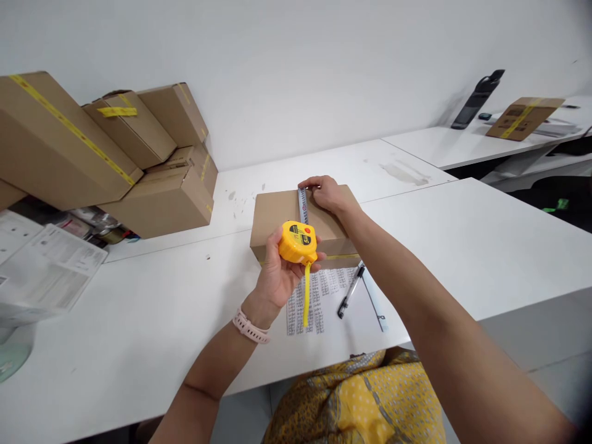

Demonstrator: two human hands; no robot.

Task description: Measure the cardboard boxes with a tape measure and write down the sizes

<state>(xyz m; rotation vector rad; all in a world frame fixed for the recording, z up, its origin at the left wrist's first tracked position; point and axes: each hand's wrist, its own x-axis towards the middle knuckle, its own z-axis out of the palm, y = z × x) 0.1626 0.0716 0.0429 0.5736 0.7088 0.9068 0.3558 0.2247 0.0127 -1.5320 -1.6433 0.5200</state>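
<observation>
My left hand (272,277) is closed around a yellow tape measure (296,242), whose yellow wrist strap (306,302) dangles below it. From the case, the metal blade (303,205) runs across the top of a brown cardboard box (272,211) toward its far edge. There my right hand (327,194) pinches the blade's end against the box, fingers bent over the edge; the fingertips are partly hidden. In front of the box lies a handwritten sheet of paper (324,308), with a black and clear pen (351,290) on its right part.
Several cardboard boxes (161,200) are stacked at the left against the wall. Clear plastic packaging (50,271) sits below them. On the farther table at right are a dark bottle (477,98) and a small taped box (525,117). The white table's front edge is close to my lap.
</observation>
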